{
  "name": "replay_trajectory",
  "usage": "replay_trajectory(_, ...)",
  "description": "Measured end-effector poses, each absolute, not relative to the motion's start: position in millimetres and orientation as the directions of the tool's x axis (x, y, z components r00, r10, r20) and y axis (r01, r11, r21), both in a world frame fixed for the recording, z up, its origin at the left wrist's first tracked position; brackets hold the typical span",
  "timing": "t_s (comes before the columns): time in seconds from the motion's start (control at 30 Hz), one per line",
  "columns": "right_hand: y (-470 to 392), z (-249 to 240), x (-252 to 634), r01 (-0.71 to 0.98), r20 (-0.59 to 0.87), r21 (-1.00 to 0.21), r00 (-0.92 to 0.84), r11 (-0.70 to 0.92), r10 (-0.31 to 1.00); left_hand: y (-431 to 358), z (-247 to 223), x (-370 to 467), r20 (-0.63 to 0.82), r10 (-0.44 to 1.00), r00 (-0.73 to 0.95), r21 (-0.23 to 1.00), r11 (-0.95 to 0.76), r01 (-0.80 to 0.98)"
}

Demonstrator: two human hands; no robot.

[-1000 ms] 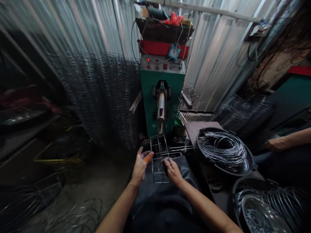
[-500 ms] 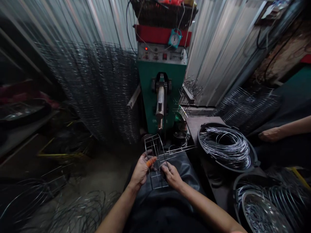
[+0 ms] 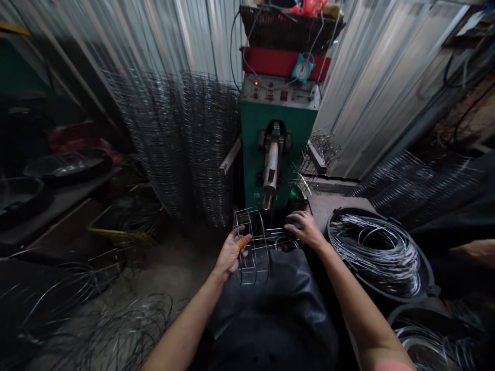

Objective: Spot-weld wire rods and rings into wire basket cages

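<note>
1. Left hand [image 3: 233, 253] pinches the left side of a wire frame [image 3: 253, 252], its fingers closed round the wires; one digit wears an orange cover [image 3: 243, 241].
2. Right hand [image 3: 304, 229] is off the frame, between 2 and 3 o'clock from it. Its fingers are bent over the far ends of some straight wires [image 3: 279, 234]; whether they grip any, I cannot tell.
3. Wire frame: held above a dark apron [image 3: 286, 299] spread over the lap, its long sides running roughly from 12 to 6 o'clock.
4. Between 12 and 1 o'clock from the frame stands a green machine [image 3: 253, 134]. Its metal rod [image 3: 271, 159] points down toward the frame, the tip near the frame's top. A red light [image 3: 256, 83] glows on the panel, and a teal dial [image 3: 302, 67] hangs above.
5. At 11 o'clock, tall stacks of wire pieces [image 3: 209, 154] stand against the metal wall [image 3: 193, 36].
6. At 3 o'clock, a black tub [image 3: 430, 270] holds coiled wire [image 3: 381, 257]; a worktop [image 3: 338, 202] shows just behind it. Farther out is a co-worker's hand [image 3: 477, 251].
7. At 8 o'clock, loose wires [image 3: 127, 330] lie on the floor.
</note>
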State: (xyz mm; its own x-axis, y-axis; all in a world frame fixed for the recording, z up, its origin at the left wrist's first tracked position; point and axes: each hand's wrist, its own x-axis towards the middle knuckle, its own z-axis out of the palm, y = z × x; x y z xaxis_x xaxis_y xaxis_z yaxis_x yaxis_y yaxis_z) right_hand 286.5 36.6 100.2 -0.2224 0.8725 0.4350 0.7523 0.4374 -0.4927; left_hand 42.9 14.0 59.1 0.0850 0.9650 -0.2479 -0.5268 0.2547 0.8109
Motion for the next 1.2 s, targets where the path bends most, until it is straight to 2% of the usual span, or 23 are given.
replay_trajectory(0.07, 56.4, 94.9, 283.7, 0.724, 0.33, -0.515, -0.327, 0.459, 0.886, 21.7, 57.5, 43.2, -0.244, 0.966, 0.085, 0.807, 0.251, -0.534)
replay_trajectory(0.13, 69.8, 90.2, 279.0, 0.666, 0.24, -0.593, -0.391, 0.454, 0.888, 29.4, 55.4, 43.7, -0.247, 0.965, 0.083, 0.807, 0.252, -0.534)
replay_trajectory(0.2, 78.1, 87.2, 274.7, 0.617, 0.212, -0.654, -0.406, 0.438, 0.889, 37.0, 53.4, 44.9, -0.261, 0.962, 0.079, 0.809, 0.263, -0.526)
replay_trajectory(0.5, 99.7, 72.6, 270.7, 0.603, 0.379, -0.645, -0.281, 0.469, 0.882, 63.1, 46.3, 62.9, -0.345, 0.934, 0.088, 0.781, 0.338, -0.525)
replay_trajectory(0.77, 113.6, 65.1, 276.0, 0.586, 0.373, -0.663, -0.282, 0.466, 0.884, 77.8, 42.5, 69.0, -0.36, 0.928, 0.094, 0.764, 0.352, -0.541)
replay_trajectory(1.2, 133.0, 69.1, 277.8, 0.652, 0.329, -0.621, -0.288, 0.436, 0.899, 94.1, 45.5, 72.8, -0.383, 0.916, 0.122, 0.724, 0.38, -0.576)
